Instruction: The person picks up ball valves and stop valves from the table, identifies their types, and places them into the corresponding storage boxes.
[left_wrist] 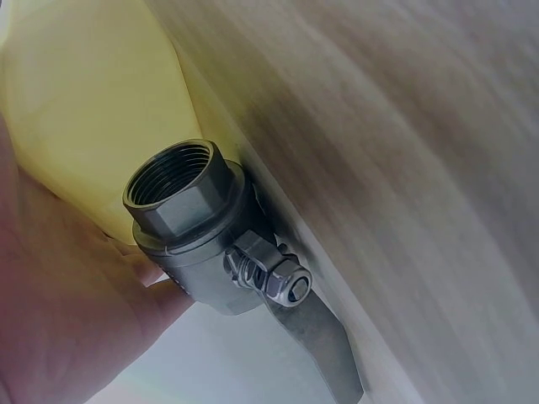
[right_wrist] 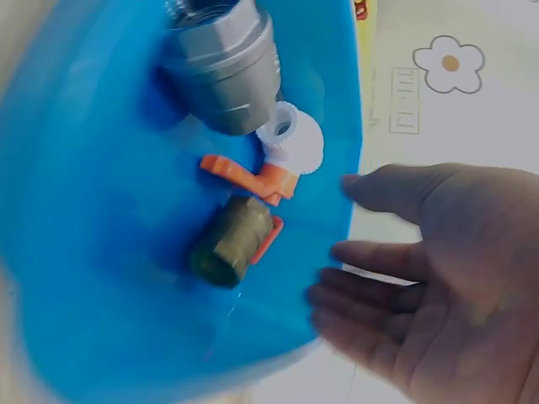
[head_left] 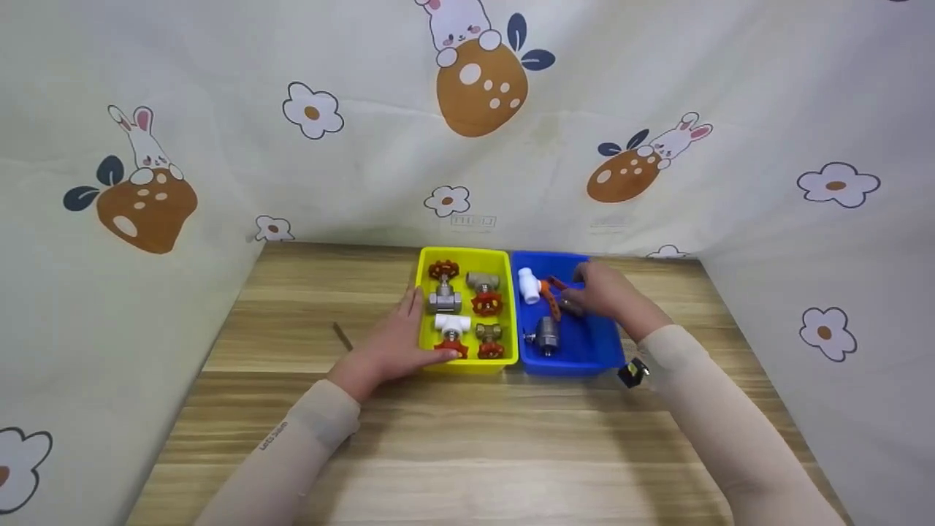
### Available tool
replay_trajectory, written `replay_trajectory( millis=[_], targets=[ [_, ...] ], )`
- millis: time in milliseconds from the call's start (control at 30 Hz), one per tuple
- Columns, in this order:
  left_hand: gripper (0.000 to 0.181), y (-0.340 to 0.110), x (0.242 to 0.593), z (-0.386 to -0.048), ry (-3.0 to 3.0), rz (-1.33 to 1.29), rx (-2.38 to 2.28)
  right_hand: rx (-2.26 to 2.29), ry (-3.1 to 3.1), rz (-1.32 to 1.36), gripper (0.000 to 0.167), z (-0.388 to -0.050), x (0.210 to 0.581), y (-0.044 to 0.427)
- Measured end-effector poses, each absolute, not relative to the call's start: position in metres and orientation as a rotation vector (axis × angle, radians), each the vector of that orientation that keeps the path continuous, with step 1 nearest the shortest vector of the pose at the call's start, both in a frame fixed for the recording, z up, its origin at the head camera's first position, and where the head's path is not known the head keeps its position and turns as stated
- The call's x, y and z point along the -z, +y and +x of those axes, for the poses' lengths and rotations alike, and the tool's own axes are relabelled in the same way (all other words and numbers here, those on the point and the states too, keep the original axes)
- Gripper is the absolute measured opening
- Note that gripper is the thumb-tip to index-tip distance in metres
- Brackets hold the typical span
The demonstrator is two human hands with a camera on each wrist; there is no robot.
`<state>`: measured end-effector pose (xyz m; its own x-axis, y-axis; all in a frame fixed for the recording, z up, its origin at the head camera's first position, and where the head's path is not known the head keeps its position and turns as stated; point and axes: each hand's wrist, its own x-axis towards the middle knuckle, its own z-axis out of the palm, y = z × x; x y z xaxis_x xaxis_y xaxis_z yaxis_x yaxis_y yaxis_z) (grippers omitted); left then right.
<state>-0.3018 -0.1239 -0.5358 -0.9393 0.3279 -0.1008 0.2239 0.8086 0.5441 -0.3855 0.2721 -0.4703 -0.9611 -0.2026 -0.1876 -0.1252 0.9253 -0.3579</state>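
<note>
My left hand [head_left: 394, 340] lies against the left side of the yellow bin [head_left: 513, 351], fingers straight along the wall and thumb over the front corner. In the left wrist view a steel ball valve [left_wrist: 206, 244] with a flat lever appears beside that hand on the wood. My right hand [head_left: 606, 292] is over the right side of the blue bin [head_left: 570, 369]. In the right wrist view its fingers are spread, apart from a brass ball valve [right_wrist: 234, 241] with a red lever. Near that lie a white valve [right_wrist: 295, 150] with an orange handle and a steel valve [right_wrist: 227, 76].
Inside the yellow bin are valves with red handwheels, among them a white tee-shaped valve [head_left: 451, 325] and a steel valve [head_left: 444, 298]. Both bins stand side by side on a wood-grain table [head_left: 475, 453]. Patterned cloth [head_left: 365, 168] hangs behind and at both sides.
</note>
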Motion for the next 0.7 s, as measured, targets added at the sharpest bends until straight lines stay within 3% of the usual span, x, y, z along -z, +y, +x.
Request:
replay_trajectory(
  millis=[467, 700],
  targets=[
    [0.144, -0.124, 0.537, -0.302, 2.816, 0.451, -0.807, 0.794, 3.072, -0.398, 0.062, -0.328, 0.493, 0.32],
    [0.143, -0.124, 0.537, -0.302, 2.809, 0.439, -0.807, 0.802, 3.041, -0.355, 0.09, -0.308, 0.507, 0.332]
  ],
)
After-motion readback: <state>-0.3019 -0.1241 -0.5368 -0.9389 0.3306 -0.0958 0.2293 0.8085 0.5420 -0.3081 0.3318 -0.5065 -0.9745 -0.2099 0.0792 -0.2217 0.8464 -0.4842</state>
